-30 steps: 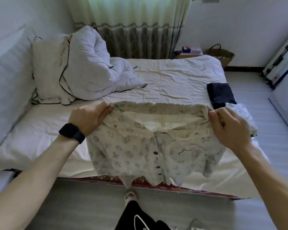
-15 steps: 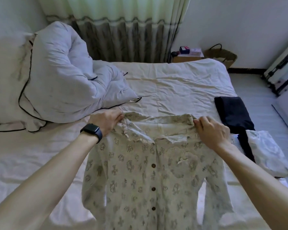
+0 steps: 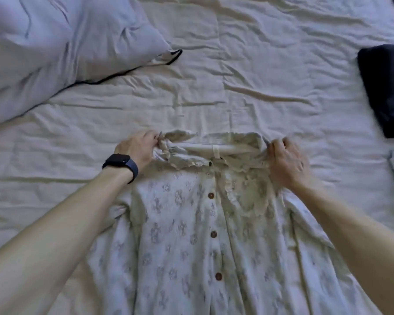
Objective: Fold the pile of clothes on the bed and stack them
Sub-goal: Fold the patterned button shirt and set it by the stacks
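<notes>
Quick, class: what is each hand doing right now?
Left hand: pinches the patterned shirt at its left shoulder.
Right hand: grips the shirt at its right shoulder.

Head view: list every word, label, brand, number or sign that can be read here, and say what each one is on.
No text can be read in this view.
neck tag inside the collar of the shirt: a white strip, no print legible.
watch on the left wrist: screen dark, showing nothing.
dark folded garment at the right edge: blurred, no marking visible.
</notes>
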